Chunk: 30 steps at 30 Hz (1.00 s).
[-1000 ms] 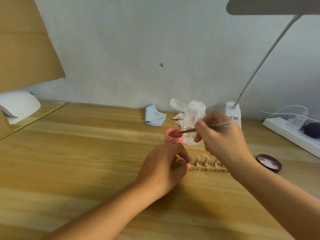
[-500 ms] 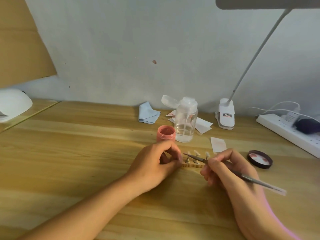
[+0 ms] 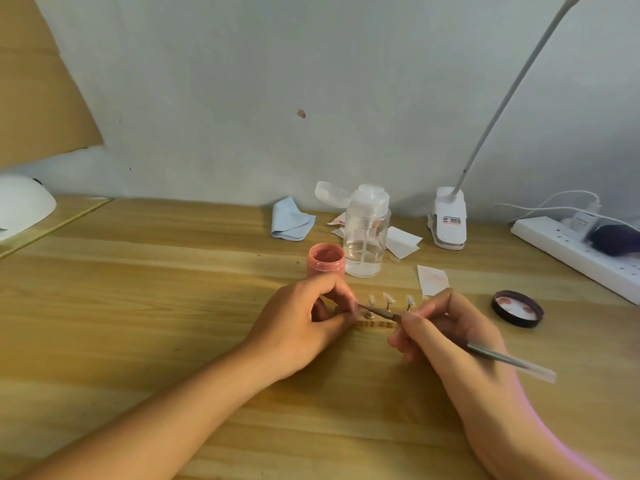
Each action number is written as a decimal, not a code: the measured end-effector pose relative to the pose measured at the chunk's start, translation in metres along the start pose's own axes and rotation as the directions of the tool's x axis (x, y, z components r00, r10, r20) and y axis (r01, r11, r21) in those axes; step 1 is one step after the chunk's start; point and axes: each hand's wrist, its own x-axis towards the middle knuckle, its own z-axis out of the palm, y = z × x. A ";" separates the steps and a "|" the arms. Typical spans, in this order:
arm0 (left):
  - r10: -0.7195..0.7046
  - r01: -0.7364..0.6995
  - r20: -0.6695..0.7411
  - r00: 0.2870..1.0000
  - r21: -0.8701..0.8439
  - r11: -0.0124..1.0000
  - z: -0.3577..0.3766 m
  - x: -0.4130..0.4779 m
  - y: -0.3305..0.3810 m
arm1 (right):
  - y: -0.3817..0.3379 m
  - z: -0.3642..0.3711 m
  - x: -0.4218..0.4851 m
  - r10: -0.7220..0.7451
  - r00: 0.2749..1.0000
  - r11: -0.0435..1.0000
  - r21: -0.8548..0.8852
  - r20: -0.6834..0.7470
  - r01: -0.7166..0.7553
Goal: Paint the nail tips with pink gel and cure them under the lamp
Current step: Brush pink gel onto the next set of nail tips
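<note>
Nail tips (image 3: 388,299): three show, small, pale and glossy, each upright on a thin metal stalk, in a row at mid-bench.
Wooden strip (image 3: 375,324): narrow, banded grain, carries the stalks.
Left hand (image 3: 304,320): fingers curled, pinching the strip's left end; whatever sits under them is hidden.
Right hand (image 3: 446,330): clamped pen-fashion on the brush (image 3: 485,353), a slim grey metal handle; its point meets my left fingertips.
Pink gel jar (image 3: 326,259): open, squat, round, matte pink, just behind my left hand.
Lid (image 3: 517,308): black ring, pink-smeared inside, face up toward the right edge.
Curing lamp (image 3: 20,206): smooth white dome, back left corner.
</note>
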 end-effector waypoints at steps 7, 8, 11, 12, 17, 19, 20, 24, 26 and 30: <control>-0.009 0.009 0.003 1.000 0.001 1.000 0.000 -0.001 0.001 | -0.001 -0.002 0.000 0.014 1.000 1.000 0.013 0.003 -0.015; -0.009 0.009 0.002 1.000 0.004 1.000 0.000 0.000 0.002 | -0.001 -0.002 -0.001 0.010 1.000 1.000 0.026 0.006 -0.010; -0.009 0.009 0.002 1.000 0.001 1.000 -0.001 -0.001 0.002 | -0.007 -0.001 -0.003 -0.029 0.999 0.991 0.130 -0.038 0.034; -0.009 0.009 0.001 1.000 0.005 1.000 0.000 -0.001 0.002 | -0.009 -0.001 -0.004 -0.062 0.997 0.989 0.128 -0.051 0.068; -0.028 0.029 -0.021 0.999 0.037 0.999 0.001 -0.001 0.003 | -0.026 0.008 -0.006 -0.160 0.987 0.984 -0.082 0.015 0.160; -0.038 0.039 -0.029 0.999 0.040 0.998 0.002 -0.001 0.003 | -0.036 0.012 0.006 -0.113 0.992 0.979 -0.166 0.049 0.119; -0.047 0.048 -0.035 0.998 0.035 0.998 0.003 -0.001 0.002 | -0.040 0.015 0.015 -0.093 0.994 0.972 -0.213 0.050 0.101; -0.094 0.094 -0.039 0.995 -0.012 0.996 0.003 0.000 0.002 | -0.052 0.028 0.058 -0.076 0.996 0.857 -0.507 0.054 0.093; -0.091 0.090 -0.031 0.995 -0.017 0.996 0.003 0.000 0.002 | -0.050 0.035 0.073 -0.056 0.996 0.785 -0.613 0.070 0.087; -0.093 0.092 -0.034 0.995 -0.018 0.996 0.002 0.000 0.001 | -0.039 0.047 0.091 -0.051 0.995 0.732 -0.674 0.089 0.098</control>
